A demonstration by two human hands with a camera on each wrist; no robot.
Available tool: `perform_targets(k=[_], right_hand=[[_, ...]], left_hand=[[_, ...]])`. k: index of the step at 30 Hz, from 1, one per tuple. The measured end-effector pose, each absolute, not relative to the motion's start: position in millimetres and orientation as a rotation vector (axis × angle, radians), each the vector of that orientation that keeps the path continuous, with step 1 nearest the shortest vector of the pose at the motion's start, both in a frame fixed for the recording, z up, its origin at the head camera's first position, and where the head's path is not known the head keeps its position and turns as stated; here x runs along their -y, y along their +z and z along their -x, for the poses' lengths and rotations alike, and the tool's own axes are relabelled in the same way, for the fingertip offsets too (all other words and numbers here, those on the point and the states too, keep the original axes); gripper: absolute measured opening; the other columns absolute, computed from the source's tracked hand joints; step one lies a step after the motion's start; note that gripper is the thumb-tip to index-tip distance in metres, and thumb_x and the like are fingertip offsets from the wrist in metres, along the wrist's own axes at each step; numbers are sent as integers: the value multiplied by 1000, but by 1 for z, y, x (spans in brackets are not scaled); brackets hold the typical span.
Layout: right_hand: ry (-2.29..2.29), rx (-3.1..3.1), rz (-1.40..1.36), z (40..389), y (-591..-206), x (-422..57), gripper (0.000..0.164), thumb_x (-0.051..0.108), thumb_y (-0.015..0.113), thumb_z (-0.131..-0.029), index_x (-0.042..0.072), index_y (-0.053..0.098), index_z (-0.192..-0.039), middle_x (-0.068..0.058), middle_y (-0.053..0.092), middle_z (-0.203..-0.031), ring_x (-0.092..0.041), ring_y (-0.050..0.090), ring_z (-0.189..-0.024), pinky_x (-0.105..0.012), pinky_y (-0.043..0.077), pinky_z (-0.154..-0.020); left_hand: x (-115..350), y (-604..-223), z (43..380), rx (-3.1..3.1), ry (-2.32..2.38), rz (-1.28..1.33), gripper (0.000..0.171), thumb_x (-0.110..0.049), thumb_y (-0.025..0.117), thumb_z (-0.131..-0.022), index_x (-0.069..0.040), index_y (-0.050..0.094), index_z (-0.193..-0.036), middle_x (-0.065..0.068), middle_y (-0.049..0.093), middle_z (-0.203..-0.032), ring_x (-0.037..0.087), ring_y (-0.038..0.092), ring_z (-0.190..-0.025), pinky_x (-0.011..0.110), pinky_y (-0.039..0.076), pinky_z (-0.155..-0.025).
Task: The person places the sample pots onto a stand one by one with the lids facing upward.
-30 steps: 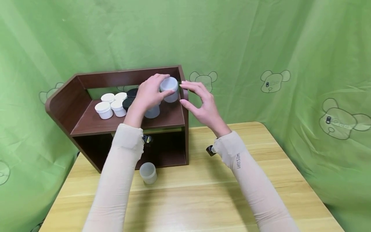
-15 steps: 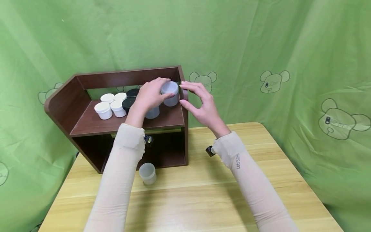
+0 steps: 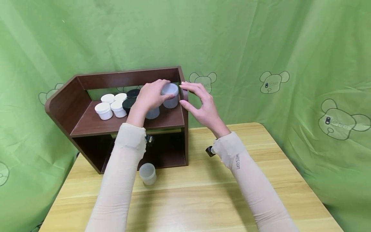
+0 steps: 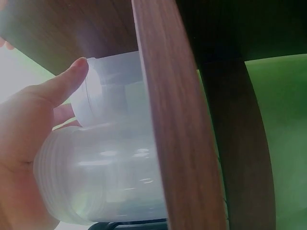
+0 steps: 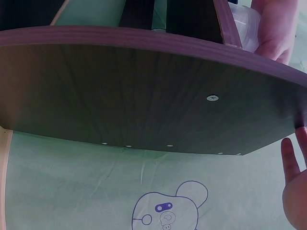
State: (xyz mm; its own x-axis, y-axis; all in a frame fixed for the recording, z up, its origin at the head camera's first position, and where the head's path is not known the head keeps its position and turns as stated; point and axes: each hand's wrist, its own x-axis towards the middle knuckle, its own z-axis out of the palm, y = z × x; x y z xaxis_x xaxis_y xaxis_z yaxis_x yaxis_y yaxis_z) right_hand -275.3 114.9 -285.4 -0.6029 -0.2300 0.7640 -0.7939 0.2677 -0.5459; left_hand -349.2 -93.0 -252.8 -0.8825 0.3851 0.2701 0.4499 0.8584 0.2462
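My left hand (image 3: 150, 94) holds a translucent plastic jar (image 3: 171, 100) at the right end of the brown shelf's top level. In the left wrist view, the thumb lies along this jar's (image 4: 115, 91) upper side. A second translucent jar (image 3: 153, 112) stands just in front of it, partly behind the hand. My right hand (image 3: 204, 106) is at the shelf's right side panel (image 3: 185, 112), its fingers and thumb spread around the front edge with nothing gripped. Whether the fingertips touch the panel is hard to tell.
Several white-lidded jars (image 3: 103, 110) and black-lidded jars (image 3: 128, 103) stand left of my left hand on the shelf. A translucent cup (image 3: 148, 174) stands on the wooden table (image 3: 232, 196) before the lower compartment (image 3: 166, 149). Green cloth (image 3: 232, 38) hangs behind.
With the jar in it, my left hand has come slightly down and toward the front of the shelf. My right hand has stayed at the side panel.
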Motion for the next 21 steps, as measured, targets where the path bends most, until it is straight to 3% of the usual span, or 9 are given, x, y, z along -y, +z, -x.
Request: perform_targets(k=[21], right_hand=[[1330,1977,-934,276,-286,-115,43,0,73,-92,-2,64,-134,-20,60,-144,-30,50,-139,-39,41,-123]], left_hand=[[96,-249,349,2788,-633,643,66,-39,74,-95,-6,53,-148,13,58,-148,30,57,-127,48,50,-107]])
